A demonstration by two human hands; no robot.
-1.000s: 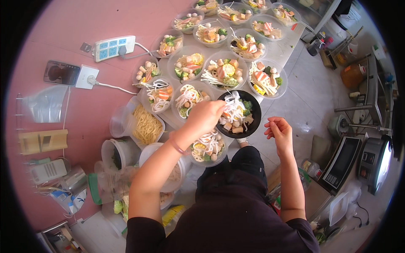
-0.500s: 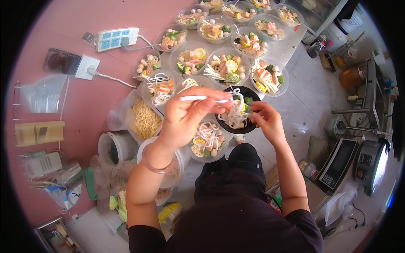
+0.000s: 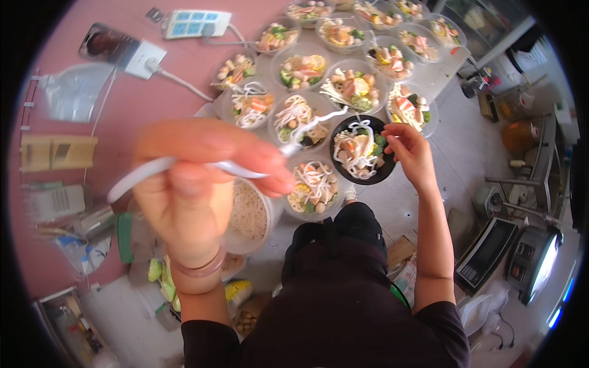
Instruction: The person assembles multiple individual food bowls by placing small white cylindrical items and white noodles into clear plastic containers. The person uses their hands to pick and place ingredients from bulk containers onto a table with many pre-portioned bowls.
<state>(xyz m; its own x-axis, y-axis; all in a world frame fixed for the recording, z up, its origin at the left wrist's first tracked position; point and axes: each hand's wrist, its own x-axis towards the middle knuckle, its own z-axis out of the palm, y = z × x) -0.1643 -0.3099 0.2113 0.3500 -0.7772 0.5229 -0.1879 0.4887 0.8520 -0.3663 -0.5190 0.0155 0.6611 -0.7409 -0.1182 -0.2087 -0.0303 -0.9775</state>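
Observation:
Close to the camera, my left hand is closed round the curved white handle of a utensil. Its far end is blurred, so I cannot tell its kind; a white noodle strand shows near it. My right hand grips the right rim of a black bowl between thumb and fingers. White noodles lie in this bowl over broccoli and other pieces. Just left of it stands a clear bowl with noodles, lotus root and small round pieces. A tub of thin pale noodles sits partly behind my left wrist.
Several clear bowls of mixed food crowd the table beyond my hands. On the pink surface to the left lie a power strip, a phone and cords. Cabbage lies at lower left; a microwave stands at right.
My left hand has drawn left and closer to the camera with the white utensil, away from the black bowl. My right hand now grips that bowl's rim. The whole view has shifted slightly.

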